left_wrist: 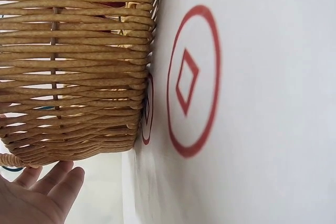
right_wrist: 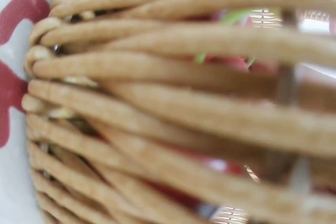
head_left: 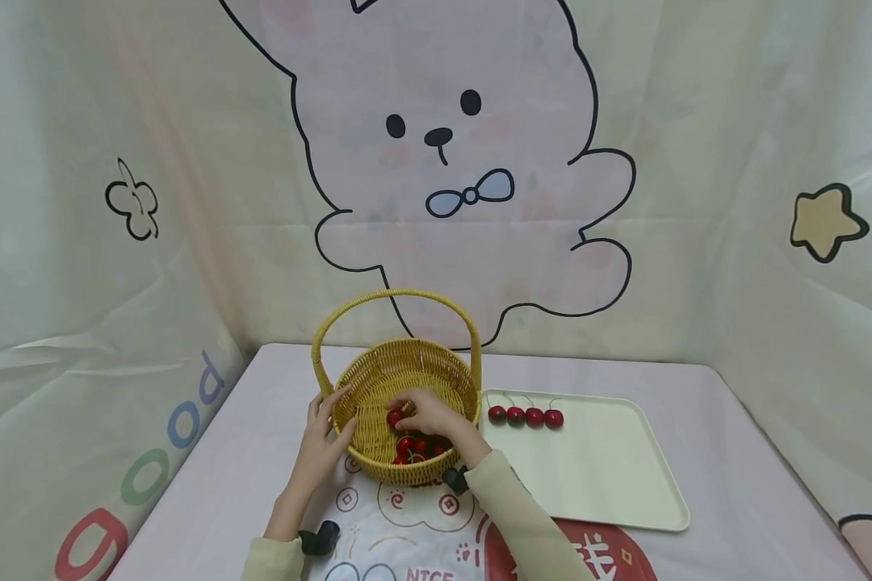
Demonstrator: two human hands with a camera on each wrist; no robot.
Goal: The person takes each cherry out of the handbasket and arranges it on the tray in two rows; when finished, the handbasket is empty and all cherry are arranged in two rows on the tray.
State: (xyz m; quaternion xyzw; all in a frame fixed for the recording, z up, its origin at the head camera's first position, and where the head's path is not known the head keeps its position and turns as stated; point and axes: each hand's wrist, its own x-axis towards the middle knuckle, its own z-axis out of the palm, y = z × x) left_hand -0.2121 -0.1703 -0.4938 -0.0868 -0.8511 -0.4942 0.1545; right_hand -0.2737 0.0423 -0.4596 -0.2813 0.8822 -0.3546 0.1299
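Observation:
A yellow woven basket (head_left: 366,367) with a tall arched handle stands on the table. My left hand (head_left: 318,448) holds its left rim, thumb over the edge; in the left wrist view several fingers (left_wrist: 65,184) lie along the outside of the weave. Inside the basket, my right hand (head_left: 429,413) pinches a dark red cherry (head_left: 395,418) between thumb and fingers. More cherries (head_left: 407,445) lie together at the basket's near right, partly hidden by the right hand and wrist. Blurred basket weave (right_wrist: 173,87) fills the right wrist view and hides that hand's fingertips.
A cream tray (head_left: 596,468) sits right of the basket, touching or very near it. Several stemmed cherries (head_left: 534,417) stand in a row along its far left part. A printed cloth (head_left: 407,545) covers the table, and a fabric backdrop (head_left: 472,266) rises behind.

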